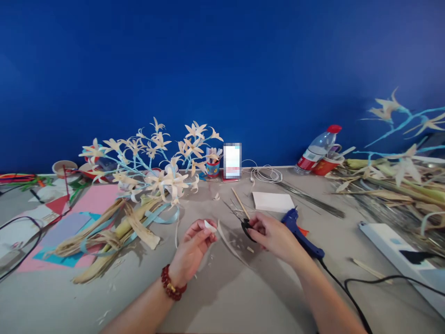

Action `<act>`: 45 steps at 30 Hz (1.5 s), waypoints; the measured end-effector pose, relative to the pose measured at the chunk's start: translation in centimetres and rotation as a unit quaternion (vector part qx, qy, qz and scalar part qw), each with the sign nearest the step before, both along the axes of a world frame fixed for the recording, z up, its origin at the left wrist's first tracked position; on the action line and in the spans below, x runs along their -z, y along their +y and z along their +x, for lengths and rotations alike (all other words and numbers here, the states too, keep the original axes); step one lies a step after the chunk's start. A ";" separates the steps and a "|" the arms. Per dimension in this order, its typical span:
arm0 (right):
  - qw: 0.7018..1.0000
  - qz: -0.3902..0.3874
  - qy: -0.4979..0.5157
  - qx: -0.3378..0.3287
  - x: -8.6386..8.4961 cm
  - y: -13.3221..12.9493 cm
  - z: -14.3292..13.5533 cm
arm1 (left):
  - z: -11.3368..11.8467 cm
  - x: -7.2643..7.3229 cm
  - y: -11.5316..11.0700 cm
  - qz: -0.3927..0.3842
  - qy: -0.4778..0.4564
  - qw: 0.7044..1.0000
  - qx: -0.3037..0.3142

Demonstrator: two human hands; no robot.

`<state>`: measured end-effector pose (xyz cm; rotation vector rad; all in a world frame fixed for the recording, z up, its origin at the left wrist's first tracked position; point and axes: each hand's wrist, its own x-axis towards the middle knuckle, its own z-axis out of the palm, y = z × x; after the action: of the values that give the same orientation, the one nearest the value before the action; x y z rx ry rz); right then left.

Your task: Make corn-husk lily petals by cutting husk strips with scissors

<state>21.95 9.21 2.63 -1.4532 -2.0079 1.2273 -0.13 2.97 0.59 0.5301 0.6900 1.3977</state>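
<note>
Between the thumb and fingers of my left hand (pixel 196 246) is a small pale strip of husk (pixel 210 226), pinched above the table. A beaded red bracelet (pixel 170 284) circles that wrist. My right hand (pixel 273 234) is closed on the black handles of a pair of scissors (pixel 247 230), whose blades point away to the upper left. Beside the blades lies a thin wooden stick (pixel 240 203). A long, curved husk strip (pixel 231 246) rests between my hands, with several small scraps near it.
Pale husk flowers on blue stems (pixel 139 162) stand at back left, behind dried husks (pixel 114 236) and coloured paper (pixel 93 199). A blue glue gun (pixel 302 234) and its cord lie right of my right hand. Farther right are a power strip (pixel 399 255), a bottle (pixel 316 150) and wires (pixel 313 200).
</note>
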 end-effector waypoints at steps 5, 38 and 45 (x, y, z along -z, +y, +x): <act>0.952 -0.179 0.241 -0.057 0.7 -1.7 -2.6 | -0.2 -0.3 0.1 0.012 -0.034 0.999 -0.014; 0.915 -0.238 0.292 -0.145 2.0 -3.3 -4.3 | -0.4 -0.5 0.3 -0.006 -0.050 0.999 -0.014; 0.916 -0.234 0.291 -0.146 2.7 -3.1 -4.2 | -0.5 -0.4 0.4 0.000 -0.043 0.999 -0.031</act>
<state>17.73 6.07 -0.03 -0.8022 -1.6048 2.0852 -0.61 3.41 0.99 0.4485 0.6415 1.4706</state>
